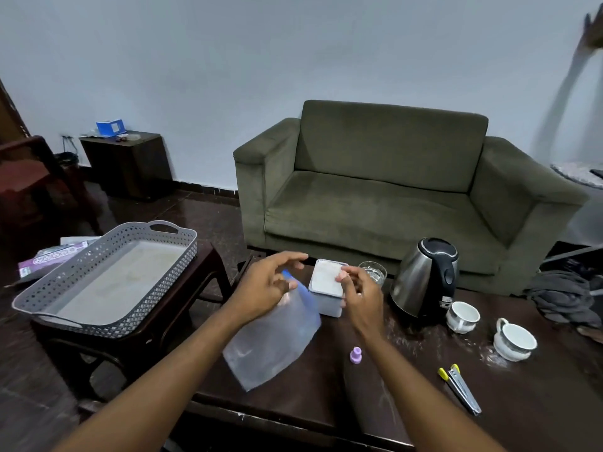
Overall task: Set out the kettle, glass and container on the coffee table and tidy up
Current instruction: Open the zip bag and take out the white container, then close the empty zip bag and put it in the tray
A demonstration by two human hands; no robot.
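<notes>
On the dark coffee table (pixel 326 396) stands a white square container (pixel 326 282), open and full of white powder. Behind it to the right is a glass (pixel 375 270), and further right a steel kettle (pixel 424 278) with a black lid and handle. A clear plastic bag (pixel 274 340) with a blue zip strip slants from the table up to my left hand (pixel 264 288), which holds its top beside the container. My right hand (pixel 359 291) has its fingertips pinched on the container's near right rim.
Two white cups (pixel 463 316) (pixel 514 340), a small purple cap (pixel 355 355), a yellow-tipped metal tool (pixel 460 386) and spilled white powder lie on the table. A grey perforated tray (pixel 107 275) sits on a side table to the left. A green sofa (pixel 391 197) stands behind.
</notes>
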